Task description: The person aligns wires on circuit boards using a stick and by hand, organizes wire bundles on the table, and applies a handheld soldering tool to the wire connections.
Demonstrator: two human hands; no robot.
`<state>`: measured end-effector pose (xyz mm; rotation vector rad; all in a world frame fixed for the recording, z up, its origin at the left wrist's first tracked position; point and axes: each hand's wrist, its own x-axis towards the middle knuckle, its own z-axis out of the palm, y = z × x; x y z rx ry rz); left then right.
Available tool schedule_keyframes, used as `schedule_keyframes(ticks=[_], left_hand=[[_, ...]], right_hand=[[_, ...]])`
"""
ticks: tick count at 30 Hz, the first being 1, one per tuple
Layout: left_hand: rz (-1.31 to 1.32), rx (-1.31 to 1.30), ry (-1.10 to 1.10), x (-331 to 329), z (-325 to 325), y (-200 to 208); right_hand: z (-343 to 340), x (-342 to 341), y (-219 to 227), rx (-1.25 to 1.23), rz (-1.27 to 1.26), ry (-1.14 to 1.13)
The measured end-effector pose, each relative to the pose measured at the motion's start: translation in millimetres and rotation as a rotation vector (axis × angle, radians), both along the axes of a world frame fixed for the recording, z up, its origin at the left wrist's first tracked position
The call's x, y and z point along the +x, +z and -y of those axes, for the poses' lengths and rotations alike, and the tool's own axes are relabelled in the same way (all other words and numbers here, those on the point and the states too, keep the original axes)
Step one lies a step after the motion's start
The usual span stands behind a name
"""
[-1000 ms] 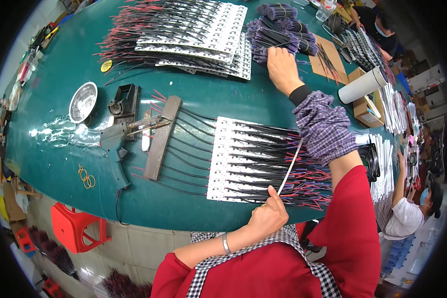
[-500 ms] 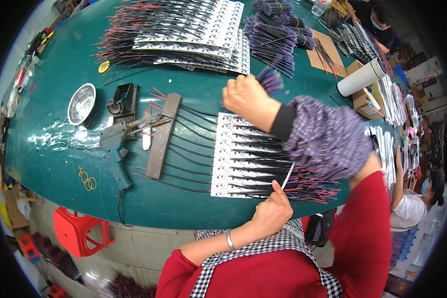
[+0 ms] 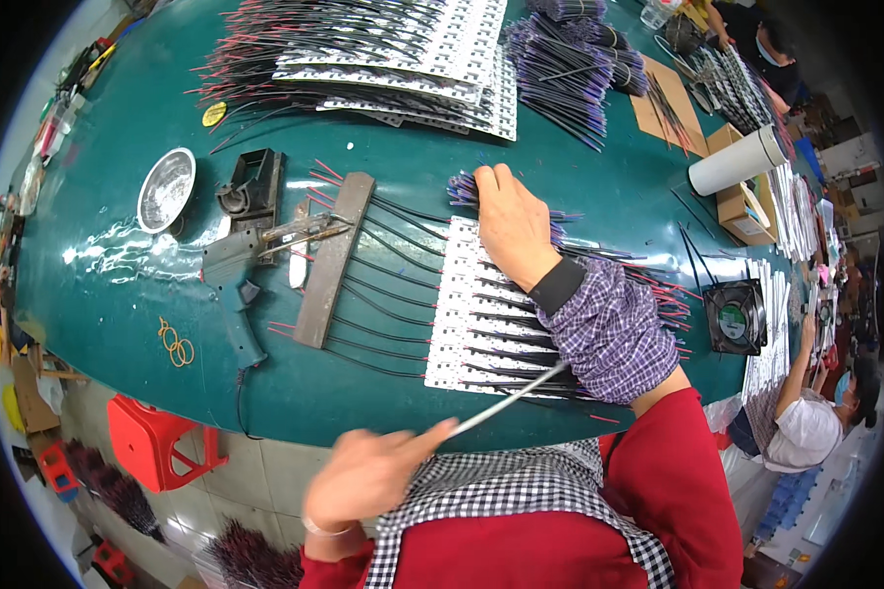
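Note:
My right hand (image 3: 516, 221) is closed on a bundle of short purple and dark wires (image 3: 464, 190), just past the far edge of a white circuit board panel (image 3: 446, 324). Its palm hides the bundle's middle. Black wires lie in rows across the panel, their red ends out to the right beyond my sleeve. Longer black wires run from the panel's left side under a brown bar (image 3: 332, 265). Slightly smeared by motion, my left hand (image 3: 368, 471) is in front of the table's near edge. It pinches a thin white stick (image 3: 509, 403) that points toward the panel's near right corner.
A soldering gun (image 3: 234, 285) lies left of the bar, near a metal bowl (image 3: 166, 191) and a black holder (image 3: 250, 187). Wired panels (image 3: 383, 74) are stacked at the back beside wire bundles (image 3: 558, 79). A small fan (image 3: 736, 317) stands right. Two other people are at the right.
My left hand has pulled left and nearer with the white stick. My right hand has come slightly nearer and right, with the wire bundle now low beside the panel. The view has shifted a little.

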<state>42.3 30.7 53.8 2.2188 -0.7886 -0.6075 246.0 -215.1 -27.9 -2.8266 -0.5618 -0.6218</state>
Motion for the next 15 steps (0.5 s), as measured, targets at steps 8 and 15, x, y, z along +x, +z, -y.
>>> schedule_keyframes(ticks=[8,15], left_hand=[[0.004,-0.375,0.852,-33.9,-30.1,-23.8],[0.521,0.083,0.760,14.7,37.8,-53.2]], right_hand=[[-1.3,-1.6,13.8,0.136,0.082,-0.001],[18.6,-4.6,66.7,0.126,0.369,0.128]])
